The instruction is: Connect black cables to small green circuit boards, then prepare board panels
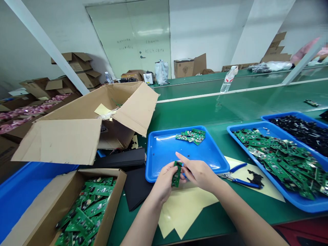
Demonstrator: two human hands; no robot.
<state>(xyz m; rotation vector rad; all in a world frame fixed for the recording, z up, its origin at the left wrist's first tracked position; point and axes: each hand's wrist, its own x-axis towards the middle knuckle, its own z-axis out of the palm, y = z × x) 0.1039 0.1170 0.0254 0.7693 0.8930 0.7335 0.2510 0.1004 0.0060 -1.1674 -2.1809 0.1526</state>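
A small green circuit board [176,177] is held upright over the near edge of a blue tray [164,147]. My left hand [164,180] is closed on the board's left side. At the board's top end is my right hand [198,172], its thumb and fingers closed there with the index finger stretched out; a bit of blue shows at the fingertips, and what it is I cannot make out. Several more circuit boards [192,136] lie at the tray's far side. Yellow paper sheets [184,212] lie beneath my wrists.
Blue-handled pliers [241,179] and black plastic pieces [255,178] lie right of the tray. A blue tray heaped with boards [284,160] and one of black parts [304,133] stand further right. At left are a carton of boards [89,208], black sheets [137,188] and a large open box [64,136].
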